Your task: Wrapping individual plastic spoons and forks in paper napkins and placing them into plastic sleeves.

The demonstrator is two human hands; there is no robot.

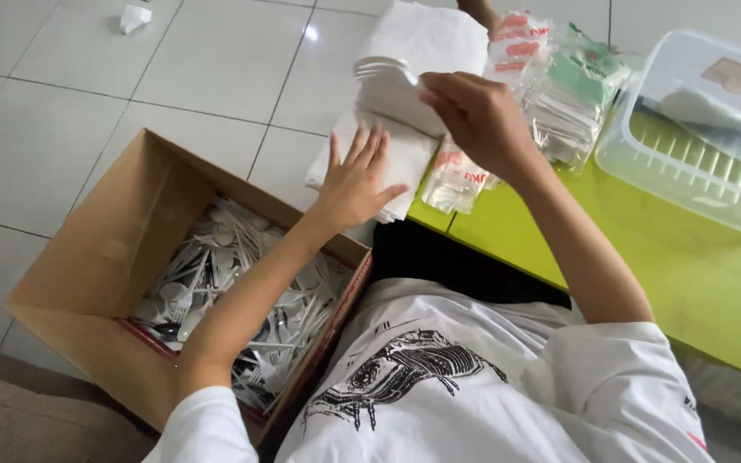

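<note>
The right hand pinches a white plastic fork above the napkin stack; the left hand lies flat and open on the napkins.

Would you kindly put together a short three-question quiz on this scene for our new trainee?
1. True or false: the right hand holds a white plastic fork.
2. What does the left hand rest on?
A. the cardboard box
B. the stack of white napkins
C. the clear plastic container
3. What fills the cardboard box?

Key
1. True
2. B
3. Loose white plastic cutlery
</note>
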